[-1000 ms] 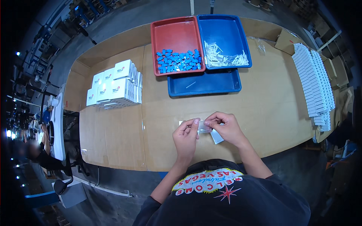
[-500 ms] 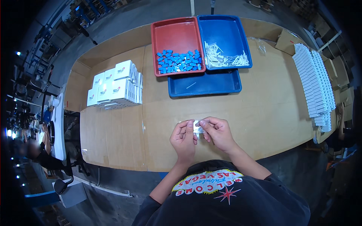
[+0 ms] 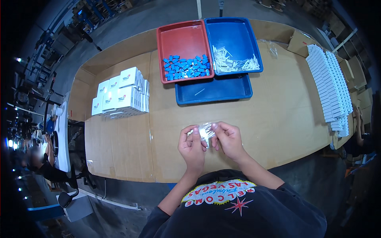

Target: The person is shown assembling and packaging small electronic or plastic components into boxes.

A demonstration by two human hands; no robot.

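Between my hands, above the near middle of the table, is a small clear plastic bag point(image 3: 206, 131) with something whitish in or behind it that I cannot make out. My left hand point(image 3: 191, 144) pinches its left edge between thumb and fingers. On its right edge, my right hand point(image 3: 229, 139) grips with the thumb on top. Beyond my hands, small blue plastic pieces point(image 3: 186, 68) lie in a red tray point(image 3: 183, 37). Beside it, thin white sticks point(image 3: 234, 61) fill the near part of a blue tray point(image 3: 230, 33).
Under those trays sits another blue tray point(image 3: 214, 94) with one thin stick. Stacked white boxes point(image 3: 122, 93) stand at the left; long rows of white boxes point(image 3: 328, 87) at the right. Low cardboard walls point(image 3: 119, 45) edge the table. Another person point(image 3: 43, 162) is at the far left.
The bag is spread flatter and more of it shows between my fingers. Both hands stay in nearly the same place, still holding it.
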